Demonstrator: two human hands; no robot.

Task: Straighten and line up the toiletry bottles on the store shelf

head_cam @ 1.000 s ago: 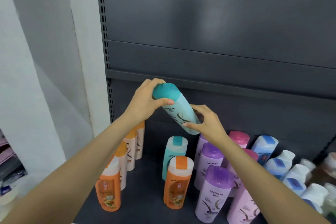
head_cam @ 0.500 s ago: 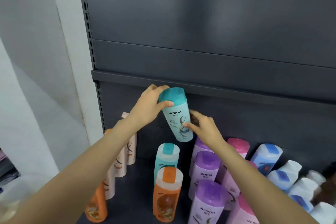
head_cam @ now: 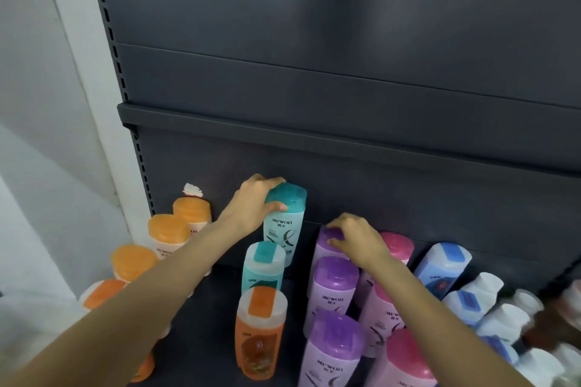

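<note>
Half a second ago both hands held the pale teal plastic bottle with the darker teal cap (head_cam: 284, 223) up in the air before the dark grey metal back panel (head_cam: 345, 41); now it stands upright at the rear of the dark grey shelf (head_cam: 217, 324), close to the panel, and only the left hand (head_cam: 254, 206) grips it, fingers and thumb wrapped round the cap. The right hand (head_cam: 358, 239) has let go and rests with curled fingers on the cap of the rearmost purple-capped lilac bottle (head_cam: 327, 245); whether it truly clasps that cap cannot be told. Directly in front of the teal bottle stands a second teal bottle with a white shoulder (head_cam: 263, 267), and before that an orange bottle with a white cap (head_cam: 261, 330). A row of orange-capped bottles (head_cam: 166, 229) runs along the left edge, partly hidden by the left forearm. Pink-capped bottles (head_cam: 396, 247) and blue-capped white bottles (head_cam: 446, 267) crowd the right. A bare strip of shelf lies open between the orange row and the teal column.
</note>
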